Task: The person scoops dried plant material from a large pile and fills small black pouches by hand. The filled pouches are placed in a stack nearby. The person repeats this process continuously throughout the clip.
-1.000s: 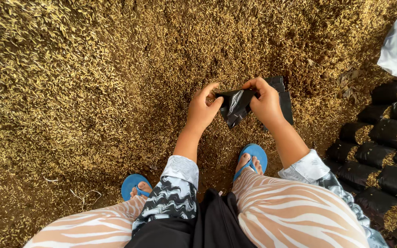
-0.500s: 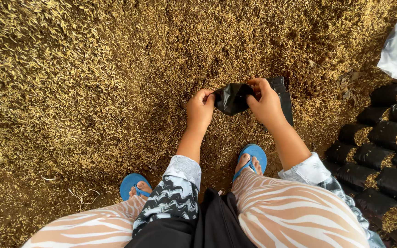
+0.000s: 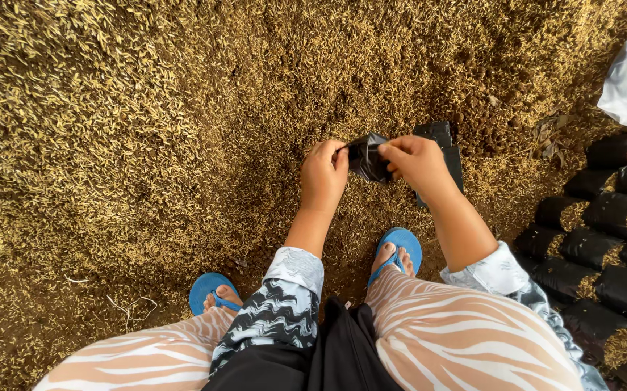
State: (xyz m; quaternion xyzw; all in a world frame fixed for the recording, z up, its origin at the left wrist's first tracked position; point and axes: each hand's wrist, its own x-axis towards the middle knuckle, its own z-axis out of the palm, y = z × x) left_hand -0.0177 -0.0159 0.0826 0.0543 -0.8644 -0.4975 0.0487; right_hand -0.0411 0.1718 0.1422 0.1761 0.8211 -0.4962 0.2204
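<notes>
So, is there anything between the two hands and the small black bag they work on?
Nothing visible. The left hand and the right hand both pinch the small black bag directly, above the husk pile. A stack of flat black bags lies just behind, not between.

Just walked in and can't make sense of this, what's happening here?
A person crouches over a wide heap of rice husks, pinching a small black plastic bag between the left hand and right hand. A flat stack of black bags lies on the husks just beyond the right hand. Rows of filled black bags sit to the right.
</notes>
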